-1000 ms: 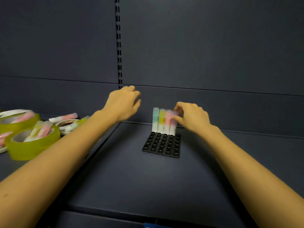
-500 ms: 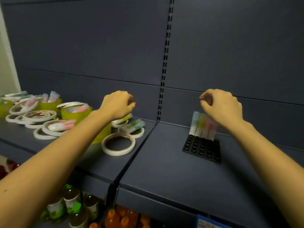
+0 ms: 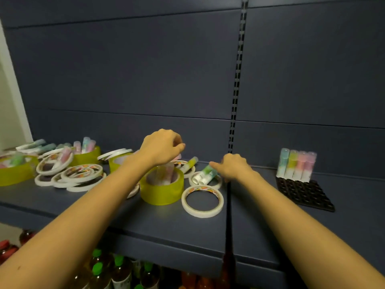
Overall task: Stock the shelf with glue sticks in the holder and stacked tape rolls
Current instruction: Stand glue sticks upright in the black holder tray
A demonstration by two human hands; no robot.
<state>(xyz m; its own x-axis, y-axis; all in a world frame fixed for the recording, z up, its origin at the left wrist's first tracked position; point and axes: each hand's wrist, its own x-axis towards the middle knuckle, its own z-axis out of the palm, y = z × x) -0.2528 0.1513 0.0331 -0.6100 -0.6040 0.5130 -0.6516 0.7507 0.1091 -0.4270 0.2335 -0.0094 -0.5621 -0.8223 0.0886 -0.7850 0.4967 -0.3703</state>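
Both arms are bare, with skin showing on the left forearm [image 3: 87, 215] and the right forearm [image 3: 291, 217] all the way to the frame's edge. The left hand [image 3: 161, 148] and the right hand [image 3: 233, 168] are bare too. A small dark fleck [image 3: 19, 267] marks the left forearm low down, close to the bottom-left corner.

You have 1 view, a wide-angle camera on your head. It faces forward and slightly down at the shelf [image 3: 166, 226], close enough that both forearms run in from the bottom corners to the left hand [image 3: 161, 146] and right hand [image 3: 233, 166] near mid-frame. The back panel [image 3: 145, 69] fills the upper half, the holder [image 3: 306, 195] sits right, and bottles [image 3: 116, 272] line the bottom edge.
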